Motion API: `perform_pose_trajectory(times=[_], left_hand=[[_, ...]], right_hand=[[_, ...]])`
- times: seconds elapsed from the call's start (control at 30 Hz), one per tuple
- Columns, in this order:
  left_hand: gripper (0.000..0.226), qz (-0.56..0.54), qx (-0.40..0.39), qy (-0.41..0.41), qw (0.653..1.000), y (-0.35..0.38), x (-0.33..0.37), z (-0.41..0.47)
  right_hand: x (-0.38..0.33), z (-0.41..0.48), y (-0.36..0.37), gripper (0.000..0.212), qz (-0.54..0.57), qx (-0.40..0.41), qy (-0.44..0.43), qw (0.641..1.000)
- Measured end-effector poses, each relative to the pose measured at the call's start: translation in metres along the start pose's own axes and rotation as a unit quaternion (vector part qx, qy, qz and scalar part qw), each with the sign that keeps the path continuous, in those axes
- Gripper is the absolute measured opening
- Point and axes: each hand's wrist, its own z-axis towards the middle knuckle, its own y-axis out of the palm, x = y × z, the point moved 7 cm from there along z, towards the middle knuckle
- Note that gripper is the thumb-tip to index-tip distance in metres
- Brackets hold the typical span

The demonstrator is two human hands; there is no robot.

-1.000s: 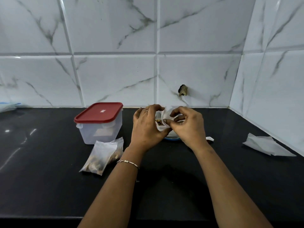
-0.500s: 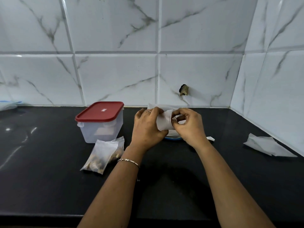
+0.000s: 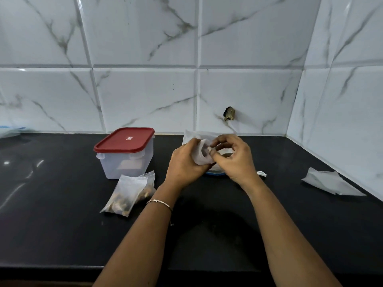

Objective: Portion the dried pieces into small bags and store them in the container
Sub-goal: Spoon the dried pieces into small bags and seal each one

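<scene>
I read this as mid-portioning: one small translucent white plastic bag is up off the black stone countertop, held between both hands. My left hand is wrapped around the bag's lower body, fingers closed on it. My right hand pinches the bag's mouth between thumb and fingertips, also closed on it. Can't tell whether the mouth is being opened or sealed; contents are hidden by my fingers. Under the hands, a blue-rimmed dish peeks out, mostly covered, probably the source of the pieces, but I can't see inside.

Two filled clear plastic bags of brown dried pieces lie flat on the counter just in front of the translucent rectangular container with the red lid. Lid is on, so nothing goes in until it comes off. A loose pile of empty white bags sits well apart at far right by the tiled wall.

Next move, as I judge it: finish the mouth of this bag, set it with the filled ones, then free one hand for the lid. Thin film is slippery, so keep the pinch firm.
</scene>
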Motion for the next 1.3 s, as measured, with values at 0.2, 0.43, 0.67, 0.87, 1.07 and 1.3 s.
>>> perform_pose_trajectory(times=[0.2, 0.43, 0.67, 0.87, 1.07, 1.3], left_hand=[[0.041, -0.056, 0.025, -0.073, 0.995, -0.007, -0.008, -0.01], [0.043, -0.049, -0.013, -0.119, 0.992, 0.003, -0.016, -0.019], [0.04, -0.013, -0.026, -0.129, 0.991, 0.006, -0.018, -0.021], [0.043, 0.012, 0.019, -0.183, 0.983, -0.002, -0.033, -0.019], [0.069, 0.007, 0.071, -0.276, 0.959, -0.01, -0.058, -0.017], [0.046, -0.149, 0.026, -0.333, 0.931, 0.01, -0.068, -0.014]], right_hand=[[0.041, -0.002, -0.057, 0.024, 0.034, 0.12, 0.101, 0.987], [0.11, -0.024, -0.111, 0.014, -0.218, 0.057, 0.211, 0.951], [0.113, -0.032, -0.093, 0.032, -0.412, -0.1, 0.231, 0.876], [0.116, -0.028, -0.091, 0.017, -0.381, -0.134, 0.233, 0.884], [0.097, -0.028, -0.108, 0.01, -0.194, -0.126, 0.217, 0.948], [0.042, 0.022, -0.071, 0.022, -0.232, -0.119, 0.068, 0.963]])
